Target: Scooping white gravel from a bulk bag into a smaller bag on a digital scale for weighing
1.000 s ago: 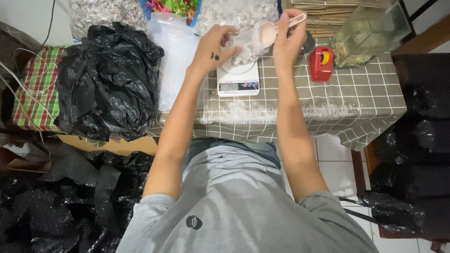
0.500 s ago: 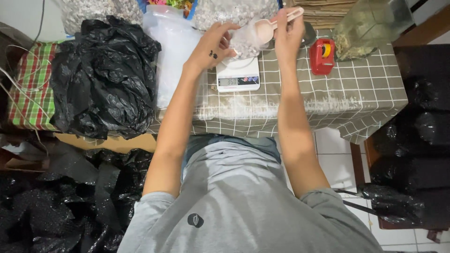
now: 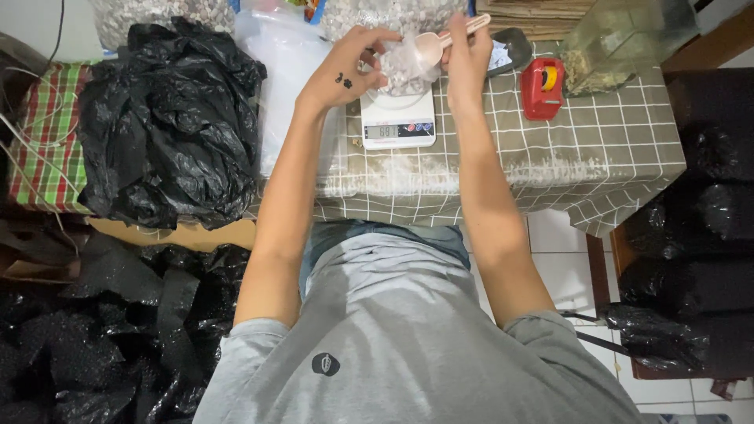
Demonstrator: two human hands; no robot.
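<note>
Head view: near the top centre of the frame, the left hand [image 3: 351, 67] pinches the rim of a small clear bag [image 3: 399, 67] of pale bits that sits on a white digital scale [image 3: 398, 122]. The right hand [image 3: 466, 55] grips a beige plastic scoop [image 3: 440, 41], its bowl at the bag's mouth. The scale stands on a checked worktop [image 3: 550, 157]; a red tape dispenser [image 3: 543, 88] lies to its right, and a heap of black plastic bags [image 3: 165, 126] lies at the left.

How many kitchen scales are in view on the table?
1. The white digital scale sits on the checked tablecloth, under the small clear bag held by the left hand; the right hand holds a scoop. Others may be hidden.
</note>
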